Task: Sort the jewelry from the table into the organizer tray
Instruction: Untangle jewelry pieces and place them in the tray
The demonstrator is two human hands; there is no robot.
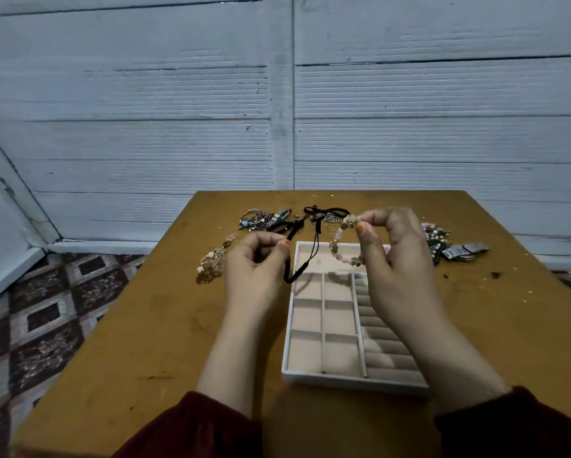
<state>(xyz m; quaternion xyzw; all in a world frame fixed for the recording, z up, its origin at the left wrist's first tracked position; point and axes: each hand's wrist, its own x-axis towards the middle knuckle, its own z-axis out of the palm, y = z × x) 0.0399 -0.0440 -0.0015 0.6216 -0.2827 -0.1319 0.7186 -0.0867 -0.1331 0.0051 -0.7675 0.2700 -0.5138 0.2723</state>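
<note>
1. Wooden table (138, 325) stands against a ribbed white wall (178, 110), with patterned floor (46, 319) on the left.
2. Loose jewelry lies behind the tray: gold earrings (211, 263) far left, a tangled pile (266, 219) at the back, and a bead pile (437, 241) with silver links (465, 251) on the right.
3. White tray (350, 381) sits between the forearms; its visible beige compartments hold nothing, and the right arm hides part of the ring rolls.
4. Left hand (257, 262) is curled, thumb and forefinger pinching a black cord (316, 238) that droops in a loop over the tray's far left corner.
5. Right hand (393, 249) is curled, fingertips pinching a beaded bracelet (336, 242) that hangs above the tray's far compartment.
</note>
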